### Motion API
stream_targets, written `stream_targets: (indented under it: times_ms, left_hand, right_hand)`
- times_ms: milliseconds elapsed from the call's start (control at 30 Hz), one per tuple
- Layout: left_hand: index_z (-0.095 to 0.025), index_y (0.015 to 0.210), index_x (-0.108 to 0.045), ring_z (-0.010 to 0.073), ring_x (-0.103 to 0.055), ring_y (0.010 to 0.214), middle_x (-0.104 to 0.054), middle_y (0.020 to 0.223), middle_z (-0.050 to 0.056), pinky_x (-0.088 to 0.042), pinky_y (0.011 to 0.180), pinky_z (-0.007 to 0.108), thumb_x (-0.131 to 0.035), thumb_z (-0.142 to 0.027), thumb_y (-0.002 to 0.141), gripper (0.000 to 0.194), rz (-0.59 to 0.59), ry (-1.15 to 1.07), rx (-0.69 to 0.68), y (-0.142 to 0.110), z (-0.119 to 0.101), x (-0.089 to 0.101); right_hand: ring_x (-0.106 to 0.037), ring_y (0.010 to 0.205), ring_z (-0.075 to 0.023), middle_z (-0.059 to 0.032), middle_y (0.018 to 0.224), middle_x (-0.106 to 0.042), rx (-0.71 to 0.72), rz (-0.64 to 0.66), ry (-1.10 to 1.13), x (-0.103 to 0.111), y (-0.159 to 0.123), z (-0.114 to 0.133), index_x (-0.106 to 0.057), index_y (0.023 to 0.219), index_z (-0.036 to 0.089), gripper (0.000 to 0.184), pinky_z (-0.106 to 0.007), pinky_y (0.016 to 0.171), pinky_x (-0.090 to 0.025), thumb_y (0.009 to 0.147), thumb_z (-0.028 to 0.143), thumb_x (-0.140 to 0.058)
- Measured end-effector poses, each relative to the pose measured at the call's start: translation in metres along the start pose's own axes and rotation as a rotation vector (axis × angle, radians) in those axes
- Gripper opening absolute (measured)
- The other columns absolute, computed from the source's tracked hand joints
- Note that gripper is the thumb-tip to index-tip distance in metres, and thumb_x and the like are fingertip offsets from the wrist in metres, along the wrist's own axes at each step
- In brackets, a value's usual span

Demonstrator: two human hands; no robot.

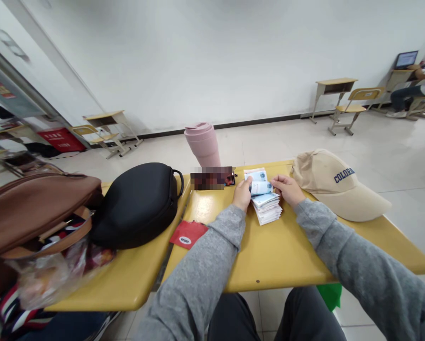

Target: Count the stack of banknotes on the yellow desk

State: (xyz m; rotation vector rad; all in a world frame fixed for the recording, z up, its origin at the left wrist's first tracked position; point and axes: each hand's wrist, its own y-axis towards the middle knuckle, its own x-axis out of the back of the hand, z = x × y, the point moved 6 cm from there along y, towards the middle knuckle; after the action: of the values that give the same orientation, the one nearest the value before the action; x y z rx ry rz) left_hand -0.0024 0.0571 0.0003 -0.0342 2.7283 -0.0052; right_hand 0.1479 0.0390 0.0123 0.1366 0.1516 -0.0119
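A stack of pale blue and white banknote-like paper slips (267,208) lies on the yellow desk (290,255) in front of me. My left hand (242,192) pinches the left end of the stack, its fingers closed on a slip that curls upward. My right hand (287,188) rests on the stack's right end with fingers bent, touching the top slips. Both arms wear grey sleeves.
A beige cap (335,184) lies right of the stack. A pink tumbler (202,144) and a phone (212,179) stand behind it. A red pouch (188,234), a black case (137,203) and a brown bag (35,208) sit left. A person sits at a laptop (406,59) far right.
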Motion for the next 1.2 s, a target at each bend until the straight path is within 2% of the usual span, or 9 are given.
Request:
stream_targets:
  times_ms: [233, 400, 600, 833, 1033, 1200]
  left_hand:
    - [-0.013, 0.074, -0.063, 0.0191, -0.064, 0.071, -0.068, 0.071, 0.005, -0.048, 0.071, 0.032, -0.071, -0.046, 0.063, 0.035, 0.005, 0.001, 0.002, 0.0, 0.001, 0.0]
    - [-0.013, 0.077, -0.064, 0.0173, -0.063, 0.069, -0.068, 0.073, 0.005, -0.048, 0.07, 0.03, -0.071, -0.043, 0.063, 0.034, 0.012, -0.003, -0.001, 0.001, 0.002, 0.0]
    - [-0.013, 0.079, -0.065, 0.0157, -0.061, 0.066, -0.067, 0.074, 0.005, -0.047, 0.071, 0.032, -0.074, -0.036, 0.062, 0.03, 0.053, 0.028, 0.026, -0.002, 0.0, -0.003]
    - [-0.013, 0.079, -0.067, 0.0166, -0.061, 0.069, -0.069, 0.076, 0.005, -0.046, 0.075, 0.033, -0.075, -0.028, 0.057, 0.027, 0.083, 0.069, -0.01, -0.004, -0.004, -0.004]
    - [-0.013, 0.078, -0.067, 0.017, -0.061, 0.07, -0.069, 0.078, 0.006, -0.046, 0.076, 0.034, -0.075, -0.027, 0.057, 0.027, 0.081, 0.09, -0.017, -0.003, -0.003, -0.003]
    - [-0.013, 0.078, -0.066, 0.017, -0.061, 0.07, -0.069, 0.076, 0.006, -0.046, 0.076, 0.033, -0.075, -0.03, 0.058, 0.028, 0.088, 0.082, -0.014, -0.003, -0.003, -0.004]
  right_hand:
    - [-0.032, 0.039, -0.0065, 0.005, 0.045, -0.046, -0.006, 0.01, -0.022, -0.001, 0.0, 0.001, -0.052, 0.06, 0.019, 0.034, -0.023, 0.04, -0.021, 0.056, 0.047, -0.071]
    - [-0.029, 0.037, -0.0067, 0.0026, 0.043, -0.05, -0.016, 0.061, -0.04, -0.003, -0.001, 0.0, -0.055, 0.063, 0.018, 0.032, -0.024, 0.04, -0.019, 0.063, 0.049, -0.066]
    - [-0.036, 0.041, -0.008, 0.0034, 0.044, -0.049, 0.005, -0.004, -0.047, 0.001, 0.001, -0.002, -0.049, 0.058, 0.019, 0.037, -0.025, 0.043, -0.024, 0.058, 0.049, -0.071]
    - [-0.046, 0.049, -0.011, 0.0033, 0.053, -0.055, 0.025, -0.048, -0.083, 0.009, 0.007, -0.01, -0.05, 0.071, 0.02, 0.038, -0.024, 0.048, -0.032, 0.057, 0.046, -0.073]
    - [-0.045, 0.048, -0.0102, 0.0021, 0.056, -0.057, 0.01, -0.027, -0.083, 0.01, 0.008, -0.013, -0.053, 0.069, 0.019, 0.033, -0.025, 0.048, -0.031, 0.06, 0.044, -0.071]
    - [-0.036, 0.044, -0.0074, 0.0028, 0.052, -0.053, 0.02, -0.017, -0.092, 0.008, 0.006, -0.009, -0.052, 0.059, 0.018, 0.032, -0.024, 0.045, -0.025, 0.062, 0.044, -0.07]
